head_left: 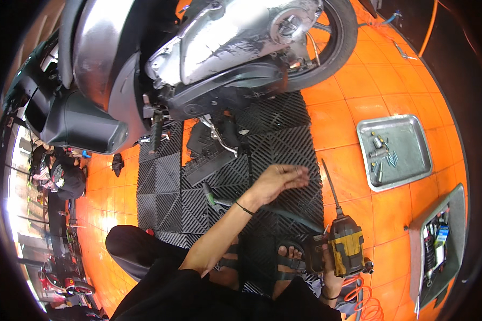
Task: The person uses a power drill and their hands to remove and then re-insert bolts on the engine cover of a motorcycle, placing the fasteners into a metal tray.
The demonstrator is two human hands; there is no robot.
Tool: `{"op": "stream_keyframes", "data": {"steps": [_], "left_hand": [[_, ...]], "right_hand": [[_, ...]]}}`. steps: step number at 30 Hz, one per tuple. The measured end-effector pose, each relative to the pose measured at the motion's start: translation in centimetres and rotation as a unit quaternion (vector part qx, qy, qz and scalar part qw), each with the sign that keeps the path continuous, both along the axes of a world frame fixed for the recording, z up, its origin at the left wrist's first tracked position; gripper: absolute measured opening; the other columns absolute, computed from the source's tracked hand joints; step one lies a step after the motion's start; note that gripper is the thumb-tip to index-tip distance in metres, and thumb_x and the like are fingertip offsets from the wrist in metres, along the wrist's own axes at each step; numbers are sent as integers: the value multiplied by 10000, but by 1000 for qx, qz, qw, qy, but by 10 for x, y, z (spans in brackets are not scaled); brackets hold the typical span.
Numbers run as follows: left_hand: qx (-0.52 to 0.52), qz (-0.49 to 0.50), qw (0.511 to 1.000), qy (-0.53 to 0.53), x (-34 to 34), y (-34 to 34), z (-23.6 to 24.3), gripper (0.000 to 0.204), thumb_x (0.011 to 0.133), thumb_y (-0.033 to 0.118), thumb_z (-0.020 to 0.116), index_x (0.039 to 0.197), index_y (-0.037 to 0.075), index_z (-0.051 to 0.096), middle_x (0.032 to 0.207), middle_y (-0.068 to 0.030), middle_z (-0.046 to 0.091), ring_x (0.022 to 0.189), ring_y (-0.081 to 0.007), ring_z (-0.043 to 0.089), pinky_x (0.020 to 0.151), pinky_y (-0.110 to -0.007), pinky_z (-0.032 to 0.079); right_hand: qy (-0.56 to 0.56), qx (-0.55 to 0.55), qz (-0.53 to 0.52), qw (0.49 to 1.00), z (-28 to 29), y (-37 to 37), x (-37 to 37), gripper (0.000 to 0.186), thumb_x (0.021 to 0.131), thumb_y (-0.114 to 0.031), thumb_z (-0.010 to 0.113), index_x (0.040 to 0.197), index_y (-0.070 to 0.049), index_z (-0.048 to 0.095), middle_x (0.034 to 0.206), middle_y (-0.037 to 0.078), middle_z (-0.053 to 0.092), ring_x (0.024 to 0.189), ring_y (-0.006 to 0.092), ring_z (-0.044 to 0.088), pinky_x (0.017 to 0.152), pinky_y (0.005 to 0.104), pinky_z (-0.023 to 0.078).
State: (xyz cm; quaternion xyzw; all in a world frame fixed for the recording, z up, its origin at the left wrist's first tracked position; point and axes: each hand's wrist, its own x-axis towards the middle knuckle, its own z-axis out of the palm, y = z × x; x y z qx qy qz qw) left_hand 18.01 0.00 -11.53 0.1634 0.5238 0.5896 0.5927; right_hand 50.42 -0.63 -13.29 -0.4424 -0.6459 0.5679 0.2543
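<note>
My right hand (331,263) is wrapped round the grip of a yellow and black cordless impact driver (349,241), low on the right. A long thin bit (331,186) points forward from it over the orange tiles. My left hand (281,182) reaches out above the black mat, its fingers stretched and slightly bent, with nothing visible in it. Below that forearm, a green and dark tool (208,193) lies on the mat with a dark hose-like length running right. A scooter (219,53) stands ahead, its silver engine cover and rear wheel facing me.
To the right, a metal tray (409,152) holds sockets and bolts. Beside it stands a grey open toolbox (447,206). An orange coiled hose (367,302) lies near my right wrist. Black parts (214,167) rest on the ribbed mat (284,131). Another person (68,176) is far left.
</note>
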Motion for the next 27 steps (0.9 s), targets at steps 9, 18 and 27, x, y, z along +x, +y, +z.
{"op": "stream_keyframes", "data": {"steps": [9,18,27], "left_hand": [[76,136,970,-187,14,32,71,426,1035,276,578,1311,-46,541,1198,-162,677,1112,-243,675,984,-334,559],[84,131,971,-183,10,27,79,345,1029,286,591,1195,-17,606,1107,-127,699,990,-218,708,884,-320,600],[106,32,994,-7,-1,35,108,388,1041,320,563,1194,-35,604,1051,-123,697,954,-196,697,855,-334,580]], "right_hand": [[-1,-29,43,999,5,-10,1,325,769,-44,772,1069,8,656,946,100,690,846,221,663,761,332,513],[15,-29,46,998,7,-7,-11,330,741,-56,777,1040,9,653,912,105,684,817,235,664,738,334,512],[56,50,35,997,33,24,-29,336,713,-67,782,1012,10,650,879,109,678,788,248,664,715,337,512]]}}
